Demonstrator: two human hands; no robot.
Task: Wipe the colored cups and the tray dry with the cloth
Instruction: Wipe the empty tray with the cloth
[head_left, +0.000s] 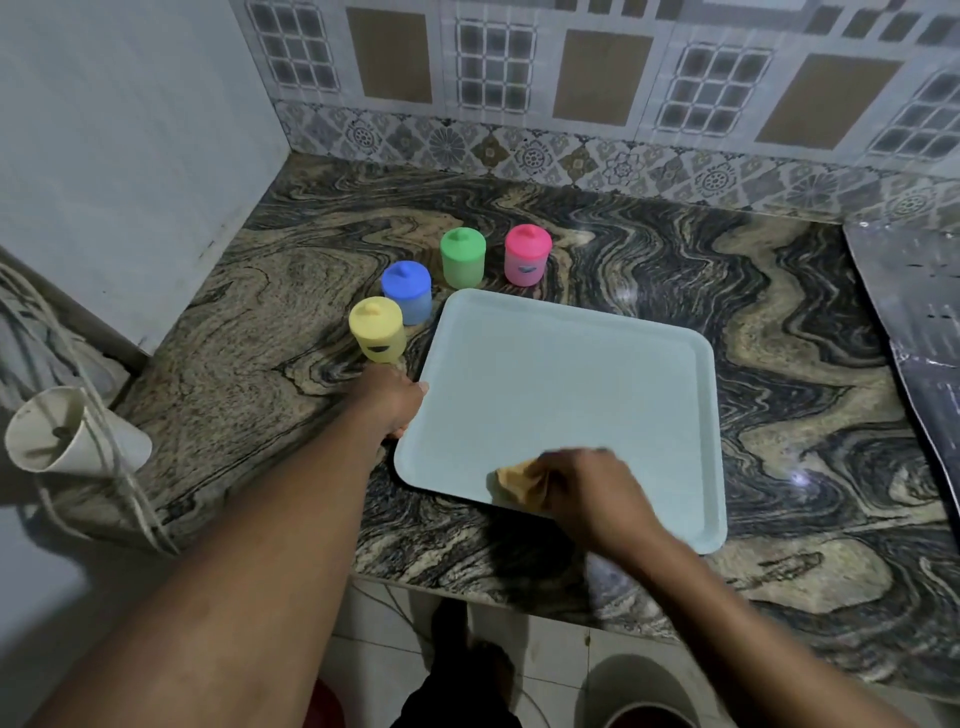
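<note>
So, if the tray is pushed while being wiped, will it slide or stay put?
It would probably slide: the tray looks thin and light, and it lies on a glossy stone counter. That may be why the left hand holds its edge. It looks stiff, so it should not bend under the cloth.

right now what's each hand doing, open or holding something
left hand: grips the tray by its left edge.
right hand: grips the cloth, pressed on the tray.
</note>
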